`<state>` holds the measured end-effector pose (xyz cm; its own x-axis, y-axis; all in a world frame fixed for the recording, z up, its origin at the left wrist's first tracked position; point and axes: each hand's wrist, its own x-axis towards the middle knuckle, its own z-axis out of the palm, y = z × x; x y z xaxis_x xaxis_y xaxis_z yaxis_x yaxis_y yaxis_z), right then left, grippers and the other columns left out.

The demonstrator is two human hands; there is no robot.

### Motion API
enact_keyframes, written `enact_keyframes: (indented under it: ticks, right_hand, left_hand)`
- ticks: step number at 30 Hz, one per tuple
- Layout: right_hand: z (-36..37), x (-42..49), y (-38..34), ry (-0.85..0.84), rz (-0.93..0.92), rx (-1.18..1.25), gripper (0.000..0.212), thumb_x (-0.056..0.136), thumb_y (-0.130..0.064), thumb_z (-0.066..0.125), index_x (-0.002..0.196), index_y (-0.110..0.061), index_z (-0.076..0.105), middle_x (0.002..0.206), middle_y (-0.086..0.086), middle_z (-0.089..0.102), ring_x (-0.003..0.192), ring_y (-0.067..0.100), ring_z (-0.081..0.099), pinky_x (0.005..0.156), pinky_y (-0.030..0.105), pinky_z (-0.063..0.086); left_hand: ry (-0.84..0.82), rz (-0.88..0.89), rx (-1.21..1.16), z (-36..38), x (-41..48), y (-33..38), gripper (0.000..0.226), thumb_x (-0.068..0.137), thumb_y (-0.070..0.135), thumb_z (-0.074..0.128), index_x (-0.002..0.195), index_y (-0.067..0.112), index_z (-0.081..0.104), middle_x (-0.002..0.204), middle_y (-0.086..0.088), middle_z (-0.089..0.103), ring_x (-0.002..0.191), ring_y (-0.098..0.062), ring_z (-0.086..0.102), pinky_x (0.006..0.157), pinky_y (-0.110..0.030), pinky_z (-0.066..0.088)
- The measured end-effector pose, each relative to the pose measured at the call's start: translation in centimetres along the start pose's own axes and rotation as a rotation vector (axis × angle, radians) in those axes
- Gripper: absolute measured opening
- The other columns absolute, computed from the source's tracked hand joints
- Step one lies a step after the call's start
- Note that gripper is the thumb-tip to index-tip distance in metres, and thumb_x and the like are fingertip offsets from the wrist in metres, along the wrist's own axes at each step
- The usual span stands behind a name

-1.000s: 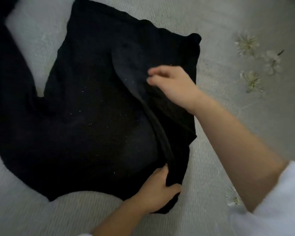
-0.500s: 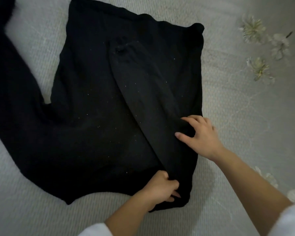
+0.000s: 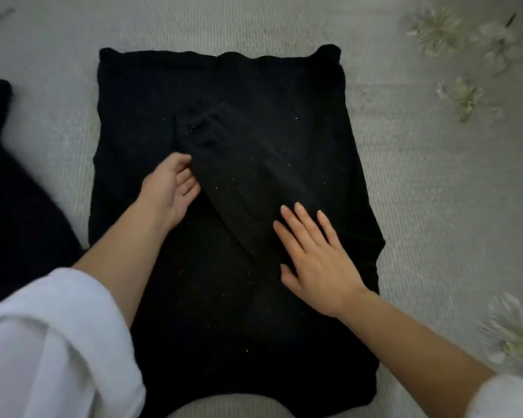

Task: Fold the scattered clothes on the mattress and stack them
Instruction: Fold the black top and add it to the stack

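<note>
Black knit lies under both hands. The right hand [image 3: 311,251] presses flat, fingers straight, on the folded sleeve [image 3: 242,164]. The left hand [image 3: 169,191] sits at that sleeve's other edge, fingers loosely bent; whether they pinch it I cannot tell. The sleeve's long axis runs diagonally from beside the right wrist away past the left fingertips. One sweater [image 3: 151,95], two sleeves: the unfolded sleeve [image 3: 21,212] trails outside the left forearm, so the left hand looks nearer to it. Four pale flowers [image 3: 435,28] dot the mattress [image 3: 420,182] beyond the right hand.
</note>
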<state>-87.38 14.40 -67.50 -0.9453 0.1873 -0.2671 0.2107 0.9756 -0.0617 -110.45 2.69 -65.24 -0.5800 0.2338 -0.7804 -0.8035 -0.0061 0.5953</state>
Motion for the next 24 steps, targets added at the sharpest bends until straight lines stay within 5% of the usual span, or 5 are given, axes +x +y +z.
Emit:
enact_keyframes:
  ticks: [6, 12, 19, 21, 24]
  right_hand:
    - [1.2, 0.2, -0.8, 0.002, 0.036, -0.009, 0.062, 0.087, -0.042, 0.037, 0.143, -0.015, 0.041, 0.154, 0.009, 0.030, 0.146, 0.023, 0.014, 0.116, 0.047, 0.004]
    - [0.9, 0.0, -1.1, 0.005, 0.045, 0.020, 0.067, 0.087, -0.044, 0.038, 0.149, -0.022, 0.025, 0.159, 0.006, 0.014, 0.147, 0.027, 0.002, 0.116, 0.052, 0.002]
    - [1.7, 0.1, -1.3, -0.078, 0.115, 0.063, 0.065, 0.092, -0.053, 0.031, 0.151, -0.029, 0.016, 0.160, 0.004, 0.011, 0.148, 0.028, -0.001, 0.114, 0.056, 0.000]
    - [1.1, 0.2, -1.7, -0.064, 0.133, 0.079, 0.067, 0.092, -0.054, 0.032, 0.151, -0.028, 0.016, 0.160, 0.004, 0.009, 0.148, 0.026, -0.004, 0.114, 0.053, -0.003]
    - [0.0, 1.6, -3.1, -0.049, 0.096, 0.126, 0.067, 0.093, -0.052, 0.033, 0.152, -0.026, 0.014, 0.160, 0.003, 0.006, 0.148, 0.024, -0.004, 0.116, 0.047, -0.005]
  left_hand:
    - [0.016, -0.016, -0.037, 4.4, 3.1, 3.4, 0.032, 0.079, 0.018, 0.074, 0.110, 0.017, 0.066, 0.106, -0.013, 0.070, 0.093, -0.032, 0.069, 0.081, -0.052, 0.056]
    - [0.040, 0.142, -0.142, 0.7, 6.3, 5.1, 0.088, 0.057, 0.026, 0.090, 0.135, 0.027, 0.050, 0.120, -0.010, 0.065, 0.100, -0.032, 0.067, 0.078, -0.056, 0.055]
    - [0.105, 0.148, 0.018, -3.4, 7.4, 4.1, 0.067, 0.086, 0.013, 0.067, 0.144, 0.028, 0.036, 0.120, -0.002, 0.063, 0.097, -0.016, 0.067, 0.086, -0.043, 0.056]
    - [0.193, 0.296, 0.276, -3.3, 6.7, 3.6, 0.068, 0.087, 0.018, 0.066, 0.145, 0.027, 0.033, 0.129, -0.002, 0.055, 0.107, -0.014, 0.059, 0.094, -0.036, 0.050]
    - [0.303, 0.830, 1.068, -3.8, 4.3, 2.6, 0.071, 0.090, 0.033, 0.060, 0.149, 0.029, 0.021, 0.153, -0.008, 0.023, 0.137, -0.023, 0.030, 0.110, -0.033, 0.027]
